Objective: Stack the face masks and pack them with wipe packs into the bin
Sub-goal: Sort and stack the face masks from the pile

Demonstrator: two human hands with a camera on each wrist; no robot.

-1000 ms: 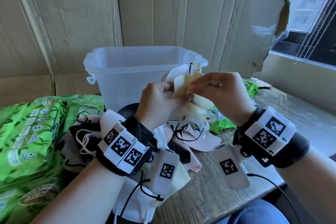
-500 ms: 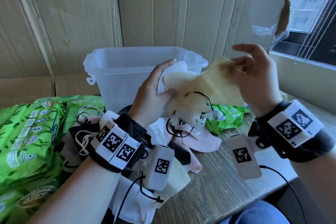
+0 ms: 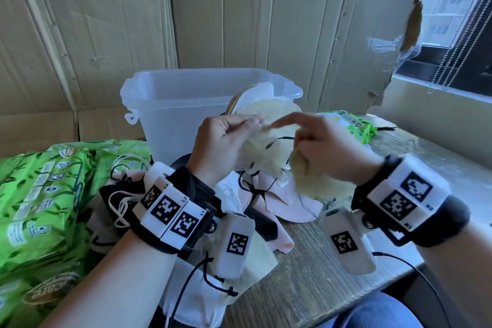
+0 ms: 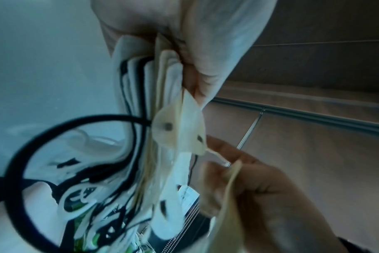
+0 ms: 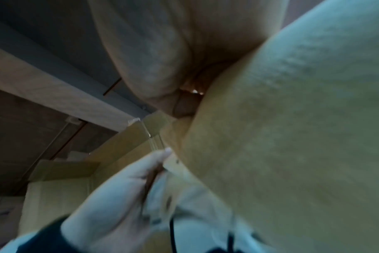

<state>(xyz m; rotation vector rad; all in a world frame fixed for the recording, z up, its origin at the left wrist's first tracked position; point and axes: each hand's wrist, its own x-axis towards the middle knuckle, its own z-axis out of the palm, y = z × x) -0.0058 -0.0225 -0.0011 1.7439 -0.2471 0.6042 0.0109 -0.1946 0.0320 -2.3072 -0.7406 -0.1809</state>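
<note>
Behind everything stood a cardboard wall [image 3: 239, 8], with a window [image 3: 458, 2] at far right. Next down in size, the wooden table [image 3: 306, 269] carried the load: a heap of green wipe packs [image 3: 40, 200] at my left, one more green wipe pack [image 3: 354, 125] at right near the table's far edge, and the translucent bin [image 3: 186, 104] upright at the back, just behind my hands. Loose face masks [image 3: 287, 202] lay scattered on the table under and between my wrists, pink, white, black and beige, ear loops tangled; none visibly inside the bin from this angle. My left hand [image 3: 223, 141] was raised in front of the bin, fingers curled and thumb pressed down, gripping a stack of masks [image 4: 162, 95] by one edge; the left wrist view showed several layers edge-on with black ear loops [image 4: 54, 154] hanging off. My right hand [image 3: 327, 152] was just beside it, lower fingers curled and pinching a beige mask [image 3: 316, 184] that hung below the palm, index finger stuck out straight toward the top of the stack. Right wrist view was mostly beige fabric and blur; couldn't tell exact finger contact from it. Both wrists wore black bands with tag markers [image 3: 170, 210].
</note>
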